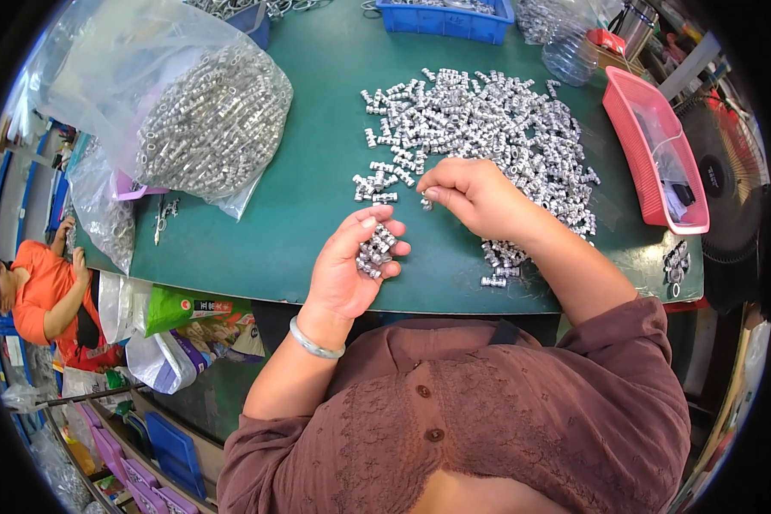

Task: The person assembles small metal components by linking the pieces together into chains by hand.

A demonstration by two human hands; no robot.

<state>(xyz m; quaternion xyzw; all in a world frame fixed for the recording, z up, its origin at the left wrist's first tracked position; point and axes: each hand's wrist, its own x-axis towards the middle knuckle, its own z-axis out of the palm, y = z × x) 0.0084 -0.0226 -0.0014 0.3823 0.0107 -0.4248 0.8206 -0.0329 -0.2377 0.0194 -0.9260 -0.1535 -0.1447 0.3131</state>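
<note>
My left hand [343,265] is cupped palm-up near the table's front edge, its fingers curled around several small silvery metal parts [375,250]. These are short, ribbed, cylinder-like pieces. To the right and slightly farther away, my right hand [480,199] pinches thumb and forefinger together, with one small metal part [427,203] at the fingertips. A wide loose pile of the same metal parts [497,120] spreads beyond and beneath my right hand and forearm. A few strays lie between the two hands.
A clear plastic bag [214,120] full of similar metal pieces stands on the green table [325,111] at left. At the back is a blue tray [445,21]; at right, a pink basket [651,146] and a fan [715,176]. A person in orange [43,295] sits far left.
</note>
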